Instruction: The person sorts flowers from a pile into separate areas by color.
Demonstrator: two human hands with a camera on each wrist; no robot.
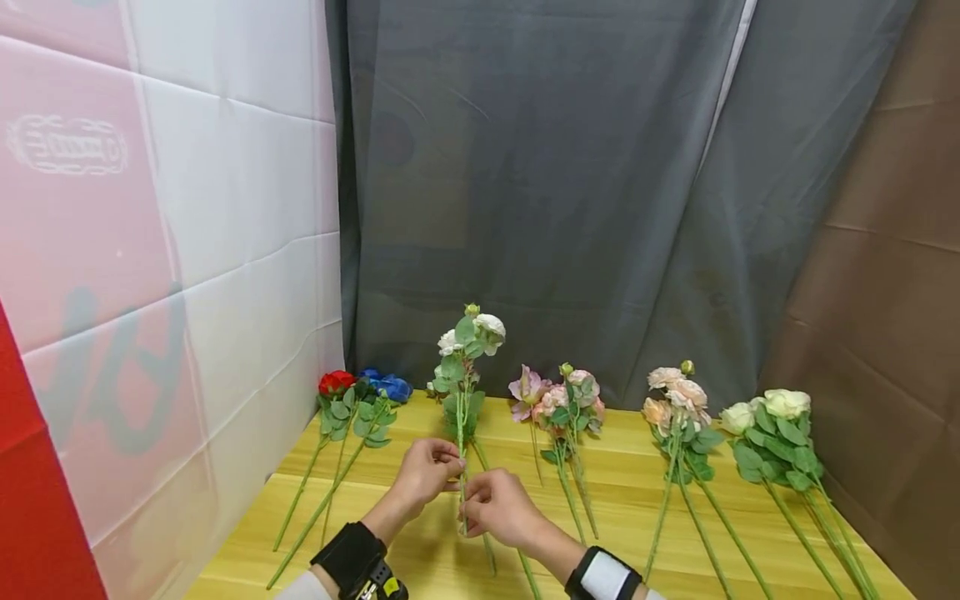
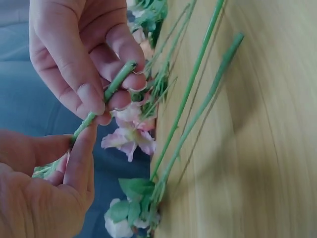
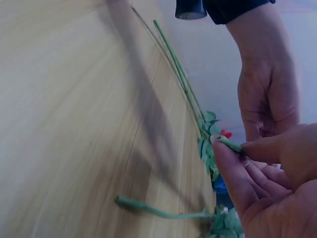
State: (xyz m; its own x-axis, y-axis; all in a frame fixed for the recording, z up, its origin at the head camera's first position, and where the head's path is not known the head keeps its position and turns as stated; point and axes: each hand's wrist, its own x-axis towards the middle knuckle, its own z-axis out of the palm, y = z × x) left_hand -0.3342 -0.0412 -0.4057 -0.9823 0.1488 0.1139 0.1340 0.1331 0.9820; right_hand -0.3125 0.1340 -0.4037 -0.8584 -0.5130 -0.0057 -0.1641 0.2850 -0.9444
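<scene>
A white artificial flower stem (image 1: pixel 462 433) stands upright between my hands, its white blooms and green leaves at the top. My left hand (image 1: pixel 429 475) pinches the green stem with thumb and fingers, higher up. Just below, my right hand (image 1: pixel 501 506) pinches the same stem near its cut end, which shows in the left wrist view between the fingers of the right hand (image 2: pixel 89 54). Behind the held stem, more white flowers with green leaves (image 1: pixel 474 408) lie on the wooden table (image 1: pixel 420 575), their stems pointing toward me.
Red (image 1: pixel 337 382) and blue flowers (image 1: pixel 390 387) lie at the left. Pink flowers (image 1: pixel 555 400) are right of my hands, then peach flowers (image 1: pixel 684 394) and cream roses (image 1: pixel 787 404). A grey curtain (image 1: pixel 525 208) hangs behind, with a pale cloth wall (image 1: pixel 247 192) at the left.
</scene>
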